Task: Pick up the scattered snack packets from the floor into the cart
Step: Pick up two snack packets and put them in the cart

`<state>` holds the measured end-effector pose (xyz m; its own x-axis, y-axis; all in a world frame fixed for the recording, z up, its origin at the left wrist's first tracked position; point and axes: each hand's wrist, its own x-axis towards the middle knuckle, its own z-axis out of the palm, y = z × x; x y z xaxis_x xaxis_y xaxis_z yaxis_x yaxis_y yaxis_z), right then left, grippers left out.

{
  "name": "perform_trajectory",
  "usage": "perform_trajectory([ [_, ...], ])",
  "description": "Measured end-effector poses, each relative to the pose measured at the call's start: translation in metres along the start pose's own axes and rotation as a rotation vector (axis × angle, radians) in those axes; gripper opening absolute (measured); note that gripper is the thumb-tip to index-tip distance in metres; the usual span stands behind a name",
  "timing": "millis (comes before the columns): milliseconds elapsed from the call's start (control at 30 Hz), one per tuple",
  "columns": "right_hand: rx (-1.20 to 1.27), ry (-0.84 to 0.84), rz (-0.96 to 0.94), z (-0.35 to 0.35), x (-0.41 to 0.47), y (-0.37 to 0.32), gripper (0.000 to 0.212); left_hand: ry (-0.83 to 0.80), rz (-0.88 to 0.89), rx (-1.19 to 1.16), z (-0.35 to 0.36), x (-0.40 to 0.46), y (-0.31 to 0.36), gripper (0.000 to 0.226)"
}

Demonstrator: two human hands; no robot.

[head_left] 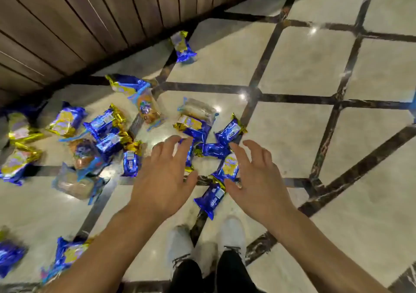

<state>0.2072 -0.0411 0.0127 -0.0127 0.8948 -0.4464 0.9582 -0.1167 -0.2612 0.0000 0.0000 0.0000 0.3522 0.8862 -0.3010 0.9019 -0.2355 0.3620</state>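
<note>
Head view: looking straight down at a glossy pale tiled floor [304, 67] crossed by dark diagonal strips, with a ribbed wooden wall [67, 22] along the upper left.
Left hand [164, 175]: reaching forward over the floor, palm down, fingers spread wide and holding nothing.
Right hand [256, 178]: reaching forward beside the left, fingers also spread wide and empty.
Between the hands: a small cluster of blue and gold snack packets [211, 150] lies on the floor, partly hidden by both hands.
Nearest packet: one blue packet [210, 199] lies just in front of the shoes, below the two thumbs.
Left side: many more packets [103, 126] lie jumbled together, some overlapping, along with a couple of clear wrapped ones.
Far packet: a single packet [182, 47] lies alone close to the wall.
Bottom left: two more packets [67, 252] lie near the left forearm.
Person: bare forearms, white shoes [231, 229] and dark trousers at the bottom of the view.
Sharpness: the picture is motion-blurred, so packet print is unreadable.
</note>
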Motion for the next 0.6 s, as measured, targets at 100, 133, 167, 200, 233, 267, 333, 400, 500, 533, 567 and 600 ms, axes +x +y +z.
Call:
perform_trajectory([
  [100, -0.046, 0.018, -0.052, 0.061, 0.059, 0.021, 0.08, -0.053, -0.073, -0.048, 0.072, 0.042, -0.032, 0.071],
  [133, -0.074, -0.002, -0.088, 0.079, 0.08, 0.026, 0.08, -0.098, -0.111, -0.069, 0.094, 0.056, -0.042, 0.073],
  [167, -0.112, -0.017, -0.134, 0.1, 0.099, 0.032, 0.081, -0.1, -0.132, -0.086, 0.118, 0.069, -0.052, 0.075],
  [200, -0.148, -0.039, -0.176, 0.119, 0.116, 0.035, 0.081, -0.1, -0.148, -0.101, 0.14, 0.08, -0.06, 0.078],
  [233, -0.186, -0.045, -0.219, 0.136, 0.133, 0.039, 0.081, -0.097, -0.166, -0.107, 0.162, 0.091, -0.069, 0.083],
  [267, -0.209, -0.056, -0.253, 0.149, 0.147, 0.042, 0.082, -0.107, -0.18, -0.113, 0.181, 0.101, -0.078, 0.086],
  [333, -0.25, -0.062, -0.292, 0.175, 0.17, 0.048, 0.083, -0.097, -0.208, -0.125, 0.214, 0.115, -0.09, 0.091],
  [400, -0.277, -0.089, -0.302, 0.199, 0.183, 0.052, 0.085, -0.078, -0.216, -0.156, 0.241, 0.119, -0.098, 0.096],
  [500, -0.342, -0.095, -0.311, 0.229, 0.192, 0.058, 0.091, -0.058, -0.172, -0.151, 0.267, 0.113, -0.104, 0.102],
  [533, -0.352, -0.091, -0.298, 0.236, 0.194, 0.059, 0.095, -0.045, -0.16, -0.142, 0.272, 0.111, -0.106, 0.101],
  [567, -0.365, -0.086, -0.281, 0.242, 0.195, 0.06, 0.098, -0.019, -0.145, -0.127, 0.275, 0.11, -0.106, 0.098],
  [600, -0.371, -0.079, -0.252, 0.245, 0.195, 0.061, 0.101, 0.003, -0.136, -0.117, 0.275, 0.11, -0.105, 0.094],
])
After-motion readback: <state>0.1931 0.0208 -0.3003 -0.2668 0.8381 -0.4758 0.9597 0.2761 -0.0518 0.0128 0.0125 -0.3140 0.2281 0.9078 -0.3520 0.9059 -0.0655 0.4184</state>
